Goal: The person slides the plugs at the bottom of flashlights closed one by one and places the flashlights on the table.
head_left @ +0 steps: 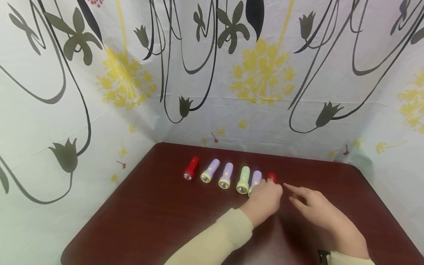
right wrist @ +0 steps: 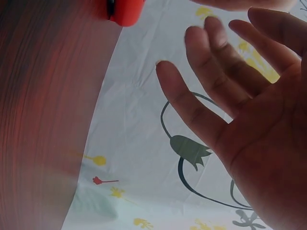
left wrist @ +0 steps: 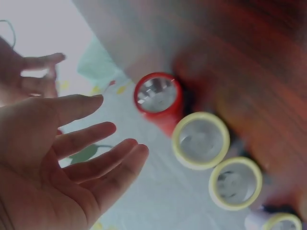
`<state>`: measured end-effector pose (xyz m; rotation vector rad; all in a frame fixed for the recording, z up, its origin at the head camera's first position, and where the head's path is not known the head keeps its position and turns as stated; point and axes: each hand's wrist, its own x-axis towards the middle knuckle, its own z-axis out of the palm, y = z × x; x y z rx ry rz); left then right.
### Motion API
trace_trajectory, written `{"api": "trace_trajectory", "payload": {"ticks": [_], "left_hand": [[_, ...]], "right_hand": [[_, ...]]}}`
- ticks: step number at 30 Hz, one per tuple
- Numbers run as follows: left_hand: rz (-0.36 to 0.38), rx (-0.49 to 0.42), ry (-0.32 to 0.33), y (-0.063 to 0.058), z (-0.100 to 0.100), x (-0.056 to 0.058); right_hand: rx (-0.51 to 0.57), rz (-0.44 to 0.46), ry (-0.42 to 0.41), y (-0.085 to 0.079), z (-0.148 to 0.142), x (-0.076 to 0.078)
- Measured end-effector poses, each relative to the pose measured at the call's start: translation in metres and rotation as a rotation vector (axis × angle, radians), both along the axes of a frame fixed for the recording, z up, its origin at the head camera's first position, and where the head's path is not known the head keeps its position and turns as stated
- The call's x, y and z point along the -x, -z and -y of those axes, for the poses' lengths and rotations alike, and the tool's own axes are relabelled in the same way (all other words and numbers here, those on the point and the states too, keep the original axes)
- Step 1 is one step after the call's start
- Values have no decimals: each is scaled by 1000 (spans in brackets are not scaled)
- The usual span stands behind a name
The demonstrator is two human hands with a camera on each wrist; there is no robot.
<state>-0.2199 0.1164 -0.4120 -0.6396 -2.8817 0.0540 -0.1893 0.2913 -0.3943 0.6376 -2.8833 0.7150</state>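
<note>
Several flashlights lie in a slanting row on the table, lens ends toward me. From left to right they are a red flashlight (head_left: 191, 168), a purple flashlight (head_left: 210, 170), another purple flashlight (head_left: 226, 175), a green flashlight (head_left: 243, 179), a further purple flashlight (head_left: 256, 178) and a red flashlight (head_left: 271, 177) at the right end. My left hand (head_left: 265, 197) overlaps the last two in the head view; the left wrist view shows its fingers apart and holding nothing, beside the red flashlight (left wrist: 165, 120). To its right, my right hand (head_left: 319, 208) hovers with loosely extended fingers and an empty palm.
A dark reddish-brown table (head_left: 149, 213) with rounded corners carries the row. Behind it and at both sides hangs a white cloth (head_left: 205, 84) printed with grey flowers and yellow blossoms. A black band (head_left: 323, 256) circles the right wrist.
</note>
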Motion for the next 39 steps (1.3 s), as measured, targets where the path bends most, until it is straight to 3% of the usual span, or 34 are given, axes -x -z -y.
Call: {"api": "trace_trajectory", "payload": {"ticks": [6, 12, 19, 28, 35, 39], "left_hand": [[-32, -50, -26, -13, 23, -5], [-40, -123, -63, -23, 55, -7], [-24, -210, -122, -29, 96, -14], [-10, -328, -192, -21, 146, -30], [38, -431, -196, -8, 164, -51], [27, -419, -204, -4, 171, -57]], "right_hand": [[-5, -79, -9, 2, 5, 1], [25, -19, 2, 2, 12, 2], [-64, -19, 132, 2, 27, 2], [-126, 16, 205, 8, 54, -3], [-126, 87, 272, 10, 82, -10], [-106, 116, 289, 12, 94, -17]]}}
